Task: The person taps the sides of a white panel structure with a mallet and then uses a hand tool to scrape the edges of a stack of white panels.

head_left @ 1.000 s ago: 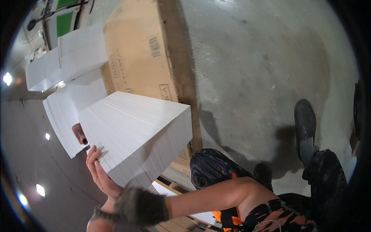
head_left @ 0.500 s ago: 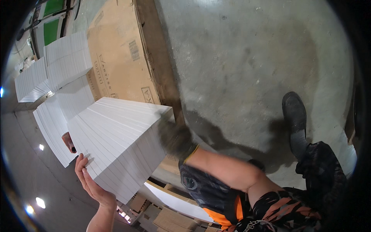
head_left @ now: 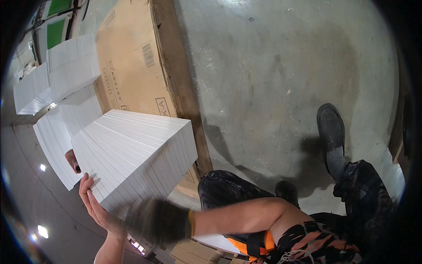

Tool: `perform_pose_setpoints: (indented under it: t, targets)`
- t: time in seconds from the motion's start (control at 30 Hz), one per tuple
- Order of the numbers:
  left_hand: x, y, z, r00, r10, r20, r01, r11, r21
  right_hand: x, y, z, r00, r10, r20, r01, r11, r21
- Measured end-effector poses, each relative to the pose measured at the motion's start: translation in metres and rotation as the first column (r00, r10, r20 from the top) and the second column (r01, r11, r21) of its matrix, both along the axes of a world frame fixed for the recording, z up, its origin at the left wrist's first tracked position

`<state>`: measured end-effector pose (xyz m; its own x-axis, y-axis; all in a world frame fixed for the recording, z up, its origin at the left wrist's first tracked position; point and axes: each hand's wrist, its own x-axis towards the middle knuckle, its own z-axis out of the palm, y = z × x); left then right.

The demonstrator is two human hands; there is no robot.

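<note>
A stack of white panels point(head_left: 127, 149) stands on edge before me, its near faces lined up into a block. My bare left hand point(head_left: 97, 210) rests against the stack's left near corner, fingers stretched out along it. My right hand point(head_left: 158, 220), in a dark glove with a yellow cuff, is smeared by motion in front of the stack's near end. Its fingers cannot be made out, nor whether it touches the panels. Beyond my left fingertips lies a small reddish-brown piece with a dark end point(head_left: 73, 161), its kind unclear.
More white panel stacks point(head_left: 72, 66) stand farther off at the left. Brown cardboard point(head_left: 132, 57) lies beside them, its worn edge running along the grey concrete floor point(head_left: 263, 79). My shoe point(head_left: 330, 125) is on the floor at the right. Flat cardboard point(head_left: 195, 251) lies at the bottom.
My gloved right hand has swept from the stack's right corner down and left across its near end, toward my left hand. My left hand stays at its corner.
</note>
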<state>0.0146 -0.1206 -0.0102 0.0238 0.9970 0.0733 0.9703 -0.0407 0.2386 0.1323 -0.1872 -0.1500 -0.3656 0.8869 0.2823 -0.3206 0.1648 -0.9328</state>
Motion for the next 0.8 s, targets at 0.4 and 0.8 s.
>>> perform_pose_setpoints:
  t: [0.4,0.8]
  targets:
    - [-0.012,0.000,0.004,0.999,0.026,0.028,-0.027,0.999,0.019,0.010,0.007,0.008,0.856,-0.406,-0.320,0.458,0.882,0.106]
    - [0.006,0.002,-0.001,0.999,-0.015,-0.035,0.015,1.000,0.006,0.021,0.016,-0.005,0.956,0.039,0.291,-0.060,0.996,0.064]
